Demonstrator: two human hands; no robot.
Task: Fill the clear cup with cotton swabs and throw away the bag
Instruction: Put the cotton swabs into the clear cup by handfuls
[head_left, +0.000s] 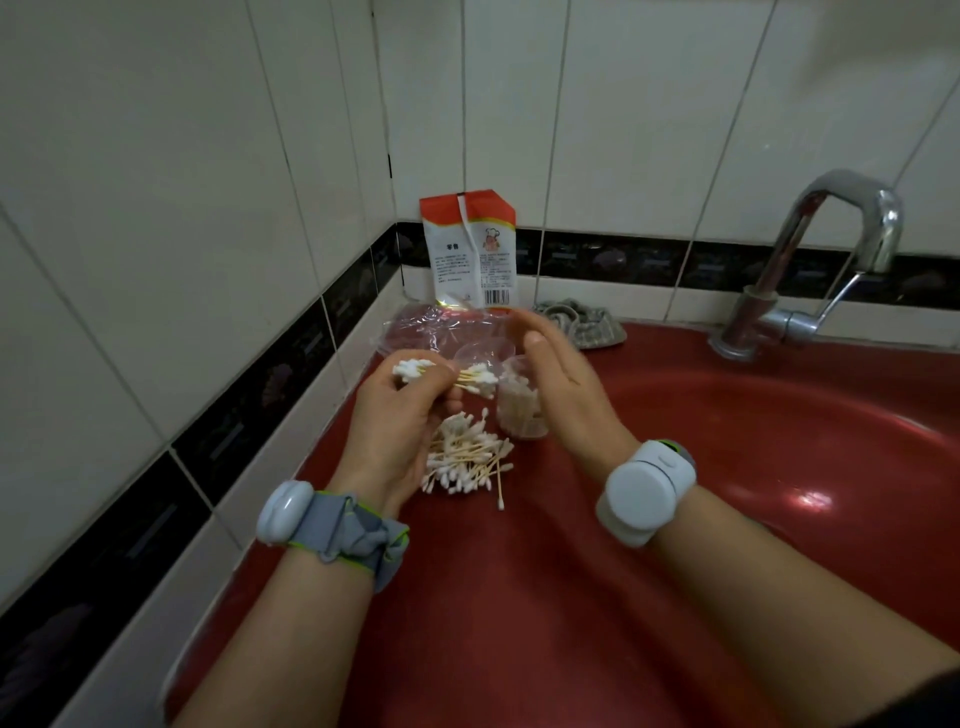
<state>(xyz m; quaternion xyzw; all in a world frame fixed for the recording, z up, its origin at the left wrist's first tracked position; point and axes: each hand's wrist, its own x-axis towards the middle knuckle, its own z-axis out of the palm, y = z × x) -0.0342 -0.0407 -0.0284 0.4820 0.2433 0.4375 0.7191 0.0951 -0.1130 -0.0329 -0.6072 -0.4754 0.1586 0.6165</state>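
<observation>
My left hand (400, 421) grips a bundle of cotton swabs (441, 375) held sideways, just left of the clear cup (519, 410). The cup stands on the red sink ledge and holds several swabs. My right hand (561, 384) hovers beside the cup with straight fingers, touching nothing I can make out. A loose pile of swabs (465, 462) lies on the ledge below the cup. The crumpled clear bag (431, 327) lies behind, near the wall corner. A clear lid (483, 352) sits behind the cup.
A red and white packet (470, 249) leans against the tiled wall. A grey cloth (582, 319) lies at the back of the red sink (753, 467). A chrome tap (810, 270) stands at the right.
</observation>
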